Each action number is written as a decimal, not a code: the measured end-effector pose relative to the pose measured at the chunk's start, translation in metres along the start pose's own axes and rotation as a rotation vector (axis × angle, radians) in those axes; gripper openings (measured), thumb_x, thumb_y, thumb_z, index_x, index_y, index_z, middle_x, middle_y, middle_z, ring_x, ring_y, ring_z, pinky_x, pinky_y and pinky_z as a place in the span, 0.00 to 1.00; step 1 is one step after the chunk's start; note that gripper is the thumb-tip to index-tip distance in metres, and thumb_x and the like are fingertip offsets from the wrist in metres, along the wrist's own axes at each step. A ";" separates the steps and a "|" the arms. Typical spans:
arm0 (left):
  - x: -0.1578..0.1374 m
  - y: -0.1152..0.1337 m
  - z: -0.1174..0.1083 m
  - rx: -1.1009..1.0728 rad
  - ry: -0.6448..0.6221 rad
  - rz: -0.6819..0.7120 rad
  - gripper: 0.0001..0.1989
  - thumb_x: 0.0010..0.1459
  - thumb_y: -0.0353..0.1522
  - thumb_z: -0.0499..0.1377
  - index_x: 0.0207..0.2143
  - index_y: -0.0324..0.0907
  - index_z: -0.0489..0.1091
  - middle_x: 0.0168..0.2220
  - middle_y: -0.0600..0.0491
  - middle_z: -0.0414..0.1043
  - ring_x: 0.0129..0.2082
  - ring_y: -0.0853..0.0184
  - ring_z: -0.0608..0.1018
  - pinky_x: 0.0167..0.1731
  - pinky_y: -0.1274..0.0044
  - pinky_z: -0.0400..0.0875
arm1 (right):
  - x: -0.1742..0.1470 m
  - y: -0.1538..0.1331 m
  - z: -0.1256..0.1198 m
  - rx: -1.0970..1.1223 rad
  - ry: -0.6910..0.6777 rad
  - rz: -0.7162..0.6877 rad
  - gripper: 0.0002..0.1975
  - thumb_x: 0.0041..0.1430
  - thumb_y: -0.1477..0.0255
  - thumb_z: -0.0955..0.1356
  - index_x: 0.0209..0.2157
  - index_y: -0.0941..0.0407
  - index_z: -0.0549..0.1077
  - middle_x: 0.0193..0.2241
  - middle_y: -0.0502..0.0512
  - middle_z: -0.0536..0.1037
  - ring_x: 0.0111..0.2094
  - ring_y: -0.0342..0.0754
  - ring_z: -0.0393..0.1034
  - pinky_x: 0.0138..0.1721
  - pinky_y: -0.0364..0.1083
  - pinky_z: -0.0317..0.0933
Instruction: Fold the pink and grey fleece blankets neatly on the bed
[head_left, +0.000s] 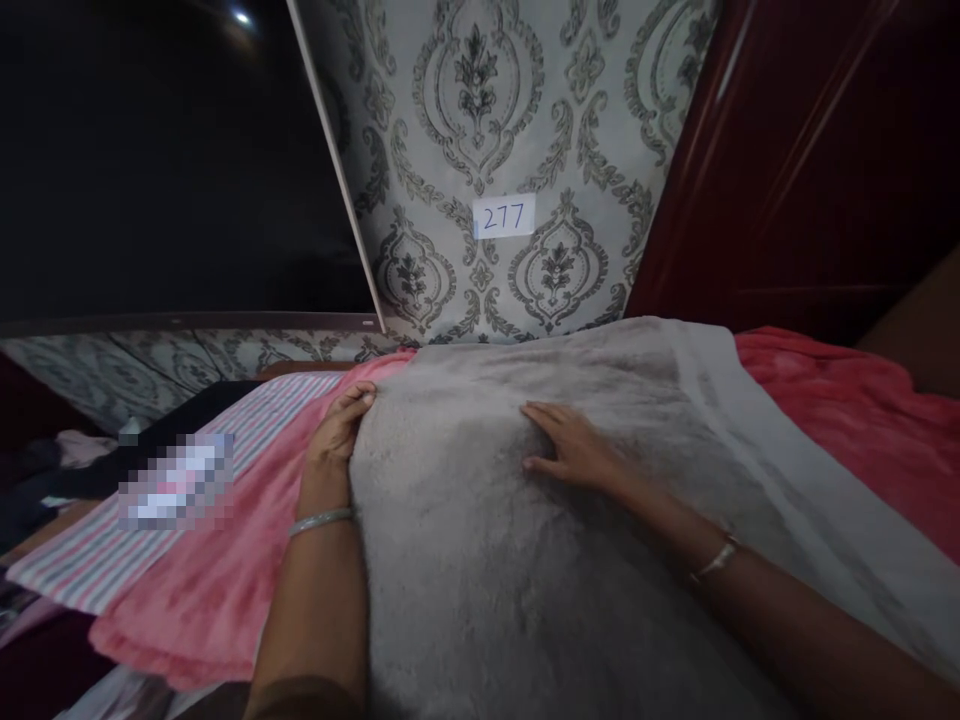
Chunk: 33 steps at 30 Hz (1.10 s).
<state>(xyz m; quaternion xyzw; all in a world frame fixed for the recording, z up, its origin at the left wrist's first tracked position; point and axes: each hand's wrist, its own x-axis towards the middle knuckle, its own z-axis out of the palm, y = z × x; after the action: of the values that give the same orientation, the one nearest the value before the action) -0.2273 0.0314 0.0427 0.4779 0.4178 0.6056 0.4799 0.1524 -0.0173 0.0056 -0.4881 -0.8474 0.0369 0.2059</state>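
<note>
Resting right hand [566, 445] with fingers spread open on grey blanket [465, 560] atop pink blanket [217, 570], with left hand [341, 425] curled at the grey edge, grip indeterminable; advisable to press flat and evenly.

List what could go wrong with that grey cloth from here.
The left hand is at the edge of the grey cloth, right beside the pink cloth, so it might drag both.
The right hand, fingers spread on the cloth, could ruck it up if it slides.
The bracelet on the left wrist, close to that edge, might snag.
</note>
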 end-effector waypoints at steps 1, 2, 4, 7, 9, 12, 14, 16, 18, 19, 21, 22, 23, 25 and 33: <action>0.000 0.001 0.000 -0.001 0.002 -0.007 0.18 0.34 0.34 0.70 0.31 0.43 0.70 0.28 0.59 0.70 0.26 0.71 0.70 0.29 0.79 0.64 | 0.004 -0.006 0.008 -0.009 0.015 0.026 0.37 0.59 0.53 0.69 0.65 0.56 0.65 0.63 0.63 0.67 0.63 0.61 0.60 0.64 0.59 0.54; -0.001 0.001 0.000 0.015 0.002 -0.013 0.18 0.34 0.34 0.70 0.31 0.43 0.70 0.27 0.59 0.70 0.26 0.71 0.69 0.28 0.79 0.63 | 0.005 -0.009 0.015 -0.011 0.032 0.047 0.32 0.61 0.55 0.68 0.62 0.55 0.69 0.61 0.63 0.70 0.62 0.60 0.63 0.63 0.58 0.55; 0.000 0.000 0.000 0.122 -0.009 -0.018 0.17 0.36 0.36 0.69 0.31 0.43 0.71 0.27 0.59 0.69 0.25 0.71 0.67 0.26 0.79 0.61 | 0.002 -0.013 0.028 0.003 0.062 0.058 0.20 0.66 0.61 0.64 0.54 0.53 0.76 0.55 0.60 0.76 0.57 0.57 0.67 0.61 0.56 0.58; 0.003 -0.003 -0.001 0.418 -0.036 -0.030 0.13 0.41 0.38 0.64 0.31 0.42 0.73 0.25 0.58 0.67 0.24 0.70 0.66 0.25 0.79 0.58 | -0.005 -0.014 0.037 0.018 0.115 0.039 0.17 0.69 0.68 0.59 0.42 0.52 0.79 0.43 0.58 0.80 0.48 0.54 0.72 0.53 0.53 0.63; 0.005 -0.003 0.000 0.657 -0.005 -0.010 0.10 0.44 0.36 0.61 0.30 0.42 0.73 0.25 0.57 0.67 0.26 0.68 0.67 0.28 0.77 0.60 | -0.007 -0.013 0.039 0.011 0.181 0.022 0.16 0.69 0.71 0.59 0.37 0.54 0.77 0.37 0.59 0.79 0.42 0.53 0.72 0.47 0.51 0.65; 0.002 0.001 0.013 1.041 0.134 0.202 0.08 0.48 0.34 0.61 0.31 0.41 0.74 0.31 0.51 0.71 0.37 0.61 0.72 0.40 0.71 0.66 | -0.005 -0.014 0.039 0.006 0.291 -0.023 0.11 0.68 0.74 0.61 0.35 0.55 0.74 0.34 0.58 0.77 0.39 0.53 0.70 0.43 0.50 0.64; -0.006 0.002 0.033 1.170 0.058 0.417 0.11 0.50 0.36 0.64 0.36 0.42 0.75 0.39 0.48 0.73 0.46 0.57 0.72 0.49 0.67 0.65 | -0.004 -0.015 0.040 0.006 0.335 -0.048 0.09 0.68 0.75 0.62 0.34 0.55 0.73 0.34 0.57 0.77 0.39 0.52 0.70 0.42 0.49 0.63; -0.016 -0.002 0.059 1.188 -0.210 0.550 0.17 0.52 0.40 0.67 0.42 0.43 0.75 0.46 0.48 0.73 0.51 0.56 0.71 0.53 0.66 0.64 | -0.002 -0.017 0.039 0.004 0.356 -0.055 0.09 0.67 0.75 0.63 0.34 0.55 0.73 0.33 0.57 0.77 0.38 0.52 0.70 0.42 0.49 0.62; -0.025 -0.010 0.085 1.209 -0.490 0.565 0.20 0.53 0.43 0.67 0.46 0.45 0.75 0.48 0.48 0.73 0.52 0.56 0.72 0.53 0.65 0.65 | -0.002 -0.020 0.036 0.002 0.364 -0.046 0.08 0.67 0.76 0.63 0.34 0.55 0.73 0.34 0.57 0.77 0.39 0.52 0.70 0.42 0.49 0.62; -0.028 -0.015 0.095 1.236 -0.592 0.553 0.19 0.55 0.43 0.66 0.46 0.45 0.75 0.47 0.48 0.74 0.51 0.56 0.72 0.52 0.65 0.66 | -0.002 -0.022 0.034 -0.002 0.360 -0.037 0.08 0.67 0.76 0.63 0.34 0.55 0.73 0.34 0.57 0.77 0.40 0.52 0.70 0.43 0.50 0.62; -0.031 -0.023 0.107 1.279 -0.716 0.528 0.13 0.60 0.40 0.63 0.43 0.43 0.76 0.43 0.48 0.75 0.47 0.58 0.74 0.48 0.67 0.67 | -0.002 -0.026 0.030 -0.011 0.331 -0.012 0.08 0.67 0.75 0.64 0.34 0.56 0.73 0.35 0.58 0.77 0.41 0.52 0.69 0.44 0.50 0.62; -0.030 -0.026 0.110 1.287 -0.742 0.527 0.10 0.62 0.38 0.60 0.40 0.42 0.76 0.40 0.48 0.75 0.45 0.59 0.74 0.47 0.68 0.68 | -0.001 -0.028 0.029 -0.009 0.310 -0.001 0.07 0.67 0.75 0.65 0.34 0.56 0.73 0.35 0.58 0.77 0.41 0.52 0.69 0.45 0.50 0.62; -0.028 -0.028 0.111 1.289 -0.749 0.534 0.09 0.64 0.36 0.57 0.37 0.42 0.75 0.38 0.48 0.75 0.43 0.60 0.75 0.45 0.69 0.68 | 0.000 -0.028 0.027 0.000 0.288 0.006 0.07 0.67 0.74 0.66 0.34 0.56 0.73 0.36 0.58 0.77 0.42 0.52 0.69 0.45 0.50 0.62; -0.023 -0.029 0.109 1.287 -0.736 0.562 0.12 0.65 0.35 0.53 0.34 0.42 0.74 0.35 0.49 0.73 0.40 0.61 0.74 0.42 0.71 0.68 | 0.003 -0.023 0.023 0.041 0.259 0.010 0.04 0.66 0.72 0.67 0.36 0.56 0.74 0.37 0.57 0.77 0.42 0.51 0.69 0.45 0.49 0.62; -0.014 -0.017 0.103 1.214 -0.681 0.670 0.18 0.66 0.42 0.50 0.30 0.44 0.72 0.30 0.51 0.70 0.35 0.63 0.74 0.36 0.73 0.68 | -0.037 0.067 -0.028 0.253 0.297 0.049 0.06 0.61 0.68 0.71 0.37 0.55 0.77 0.38 0.55 0.79 0.42 0.50 0.72 0.47 0.50 0.64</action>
<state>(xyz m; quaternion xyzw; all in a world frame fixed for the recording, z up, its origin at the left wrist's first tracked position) -0.1219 0.0255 0.0439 0.9183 0.3389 0.2029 0.0267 0.2339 -0.0178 0.0016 -0.4789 -0.7840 0.0759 0.3875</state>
